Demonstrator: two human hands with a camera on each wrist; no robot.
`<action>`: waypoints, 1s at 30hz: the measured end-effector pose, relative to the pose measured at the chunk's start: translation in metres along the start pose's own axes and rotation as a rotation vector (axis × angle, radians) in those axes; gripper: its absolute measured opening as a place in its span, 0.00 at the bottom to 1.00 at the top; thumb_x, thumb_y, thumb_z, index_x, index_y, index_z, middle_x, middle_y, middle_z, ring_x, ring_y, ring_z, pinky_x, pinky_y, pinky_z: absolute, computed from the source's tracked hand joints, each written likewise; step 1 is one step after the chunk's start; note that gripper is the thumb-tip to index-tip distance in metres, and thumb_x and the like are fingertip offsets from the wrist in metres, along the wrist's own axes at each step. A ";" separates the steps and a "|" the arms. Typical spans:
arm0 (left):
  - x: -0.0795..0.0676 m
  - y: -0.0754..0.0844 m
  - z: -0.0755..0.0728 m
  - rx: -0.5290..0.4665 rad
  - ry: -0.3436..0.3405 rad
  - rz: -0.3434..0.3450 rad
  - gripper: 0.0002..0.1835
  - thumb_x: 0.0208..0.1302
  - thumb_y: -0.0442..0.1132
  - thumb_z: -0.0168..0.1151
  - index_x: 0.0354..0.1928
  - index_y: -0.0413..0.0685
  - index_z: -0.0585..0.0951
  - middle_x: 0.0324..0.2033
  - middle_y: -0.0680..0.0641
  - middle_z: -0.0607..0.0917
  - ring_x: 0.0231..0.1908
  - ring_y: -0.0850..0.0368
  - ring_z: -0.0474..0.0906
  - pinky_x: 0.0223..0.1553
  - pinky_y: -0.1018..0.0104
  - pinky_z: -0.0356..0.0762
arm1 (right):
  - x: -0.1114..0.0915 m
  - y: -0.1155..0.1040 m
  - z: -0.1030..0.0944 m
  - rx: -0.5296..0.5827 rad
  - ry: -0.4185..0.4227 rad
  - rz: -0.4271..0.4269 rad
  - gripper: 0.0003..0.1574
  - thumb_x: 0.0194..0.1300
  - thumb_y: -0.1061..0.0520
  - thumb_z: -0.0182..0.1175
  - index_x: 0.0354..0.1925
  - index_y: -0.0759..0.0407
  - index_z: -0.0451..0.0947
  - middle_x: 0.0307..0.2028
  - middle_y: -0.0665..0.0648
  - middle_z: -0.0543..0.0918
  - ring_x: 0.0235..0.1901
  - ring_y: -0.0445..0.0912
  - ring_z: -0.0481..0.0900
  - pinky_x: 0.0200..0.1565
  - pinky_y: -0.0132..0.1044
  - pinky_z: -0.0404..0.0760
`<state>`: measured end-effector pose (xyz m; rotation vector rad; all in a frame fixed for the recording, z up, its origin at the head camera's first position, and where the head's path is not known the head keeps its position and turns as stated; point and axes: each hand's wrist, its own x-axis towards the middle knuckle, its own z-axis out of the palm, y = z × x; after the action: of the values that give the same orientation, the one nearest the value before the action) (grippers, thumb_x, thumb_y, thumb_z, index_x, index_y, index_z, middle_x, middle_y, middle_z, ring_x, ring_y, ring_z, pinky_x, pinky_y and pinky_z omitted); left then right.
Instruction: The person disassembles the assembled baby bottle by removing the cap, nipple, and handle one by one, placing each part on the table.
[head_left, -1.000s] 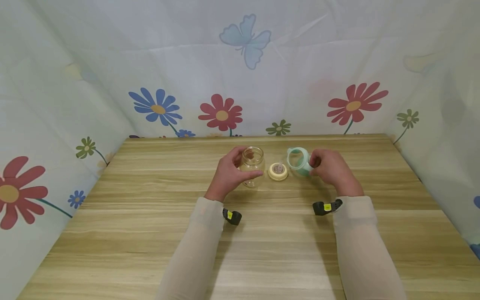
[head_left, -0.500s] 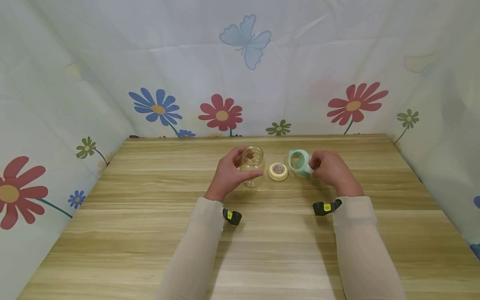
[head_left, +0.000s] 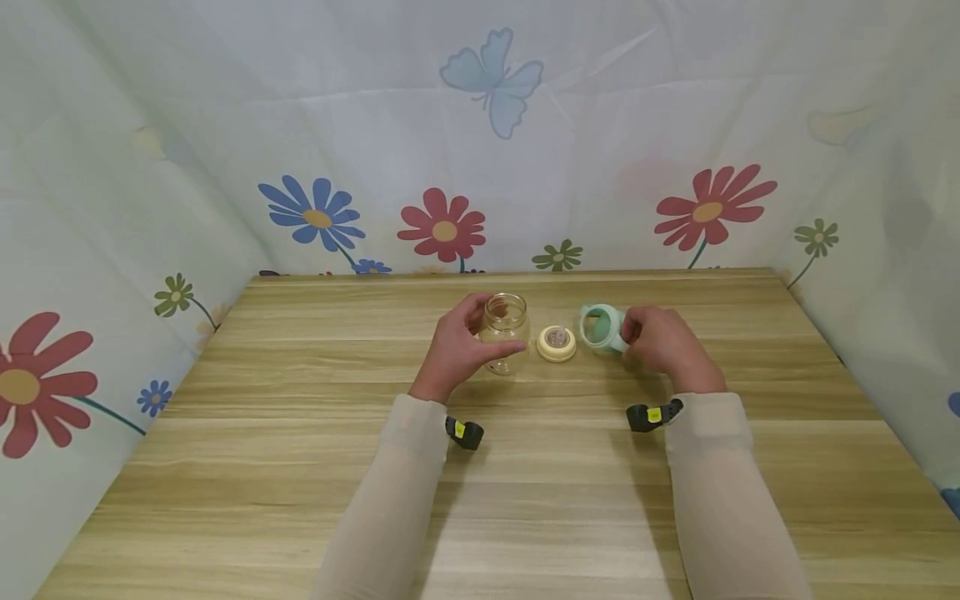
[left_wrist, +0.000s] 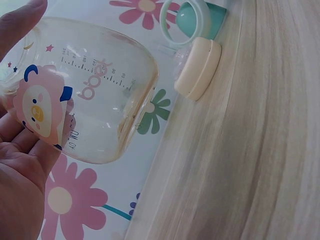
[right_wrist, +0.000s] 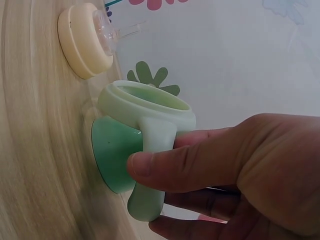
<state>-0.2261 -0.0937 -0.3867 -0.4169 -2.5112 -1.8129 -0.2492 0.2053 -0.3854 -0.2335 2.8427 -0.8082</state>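
Observation:
My left hand grips a clear baby bottle, its thumb on one side and fingers on the other. The bottle is open-topped and upright, with a measuring scale and a pink animal print. My right hand pinches the handle of a pale green handle ring between thumb and fingers. The ring is tilted and its opening shows in the head view. A darker green cap stands just behind the ring. Between the hands a cream collar with a clear spout sits on the table.
The wood-grain table runs back to a white curtain printed with flowers and a butterfly. Similar curtain hangs on both sides. Each wrist wears a black camera on a strap.
The handle ring has shifted slightly toward me and to the right, turning a little in my right hand. My left hand and the bottle have stayed in place.

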 end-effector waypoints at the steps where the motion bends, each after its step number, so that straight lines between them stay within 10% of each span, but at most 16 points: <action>1: 0.000 0.000 0.000 0.000 0.000 -0.002 0.36 0.47 0.43 0.78 0.60 0.52 0.74 0.56 0.44 0.82 0.58 0.55 0.77 0.65 0.55 0.69 | 0.000 0.000 0.000 0.000 -0.003 0.003 0.12 0.54 0.67 0.67 0.37 0.63 0.77 0.34 0.61 0.79 0.35 0.53 0.73 0.36 0.39 0.74; 30: 0.004 -0.012 0.002 0.011 0.009 0.010 0.37 0.44 0.49 0.79 0.59 0.59 0.75 0.56 0.47 0.82 0.58 0.57 0.77 0.64 0.55 0.71 | 0.001 0.009 0.003 0.018 -0.065 0.064 0.11 0.56 0.67 0.65 0.39 0.62 0.76 0.36 0.61 0.77 0.38 0.54 0.71 0.35 0.38 0.72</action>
<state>-0.2321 -0.0943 -0.3979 -0.4195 -2.5077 -1.7927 -0.2501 0.2111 -0.3928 -0.1623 2.7654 -0.7981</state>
